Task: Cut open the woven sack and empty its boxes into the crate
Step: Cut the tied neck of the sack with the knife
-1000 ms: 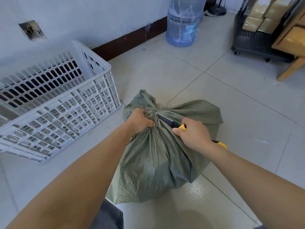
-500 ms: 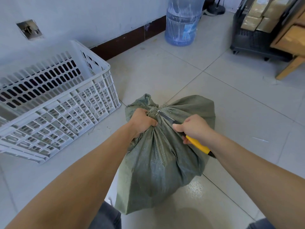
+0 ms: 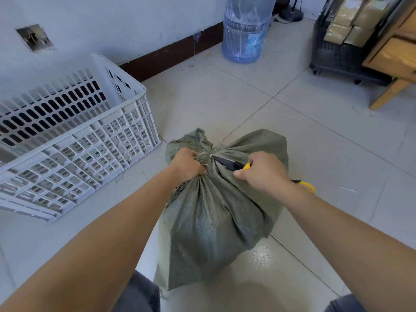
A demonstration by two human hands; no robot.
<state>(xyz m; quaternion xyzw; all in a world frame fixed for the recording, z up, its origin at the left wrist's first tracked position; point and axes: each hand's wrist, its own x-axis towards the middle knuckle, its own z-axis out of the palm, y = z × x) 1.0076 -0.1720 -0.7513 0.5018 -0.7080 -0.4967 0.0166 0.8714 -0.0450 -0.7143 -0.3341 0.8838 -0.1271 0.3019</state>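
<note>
Left grip [image 3: 188, 164]: my fingers curled tight round the bunched neck of the woven sack [image 3: 213, 221].
Right grip [image 3: 263, 174]: fist closed round a yellow-handled knife [image 3: 225, 163]. The dark blade lies against the neck at the tie [image 3: 206, 155]. The mid-handle is hidden in my fist and the tail shows behind the wrist. I cannot tell whether the edge bites.
Sack: grey-green, standing on the floor [image 3: 247, 97] between my knees, contents hidden.
Crate [image 3: 90, 154]: white, slatted, left of the sack, near but apart, cut off by the frame's left edge.
Floor: pale glossy tiles.
Room: pale wall [image 3: 112, 23], dark skirting [image 3: 168, 57], blue water bottle [image 3: 245, 34], black trolley [image 3: 337, 52] with tan parcels [image 3: 346, 21], and wooden furniture [image 3: 396, 57] cut off at the right.
</note>
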